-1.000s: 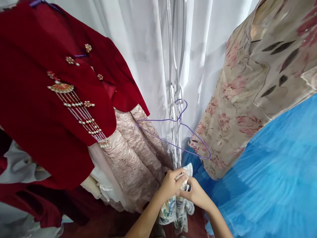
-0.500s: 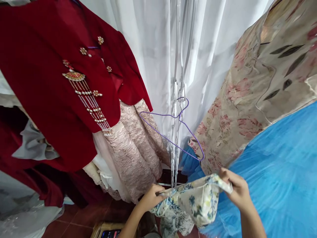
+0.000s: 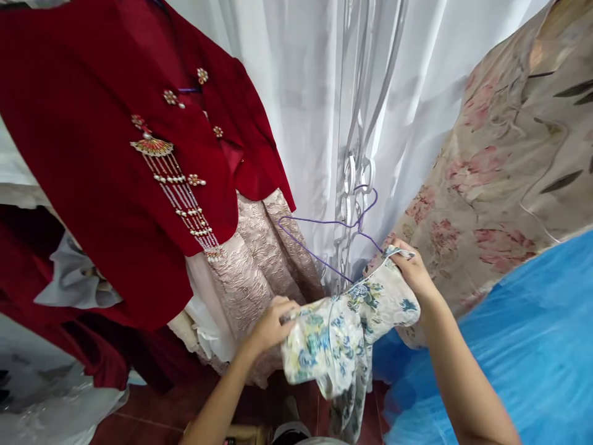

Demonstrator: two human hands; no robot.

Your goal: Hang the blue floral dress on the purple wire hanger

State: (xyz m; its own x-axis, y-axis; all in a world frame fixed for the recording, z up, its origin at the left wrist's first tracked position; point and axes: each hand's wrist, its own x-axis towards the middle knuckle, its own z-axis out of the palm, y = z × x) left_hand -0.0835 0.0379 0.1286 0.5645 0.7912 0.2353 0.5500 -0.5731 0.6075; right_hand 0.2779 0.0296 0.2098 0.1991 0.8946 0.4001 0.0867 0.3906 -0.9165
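Observation:
A white floral dress (image 3: 345, 337) with blue and yellow flowers and short sleeves hangs between my hands, its lower part falling in folds. My left hand (image 3: 274, 322) is closed on its left shoulder. Higher up, my right hand (image 3: 410, 267) pinches the other shoulder at the right end of a purple wire hanger (image 3: 319, 252). That end of the hanger is covered by cloth and fingers, so I cannot tell whether it is inside the dress. The hanger's hook hangs from a white ring (image 3: 349, 175); its left arm is bare.
To the left hang a dark red velvet jacket (image 3: 92, 154) with beaded ornaments and a pink brocade skirt (image 3: 259, 272). At right are a beige floral dress (image 3: 463, 204) and blue tulle (image 3: 523, 334). A white curtain (image 3: 301, 80) hangs behind, above a red tiled floor (image 3: 139, 426).
Both hands have risen with the dress, the right one most, up to the hanger's right end. The dress has opened out, and the view has shifted slightly left.

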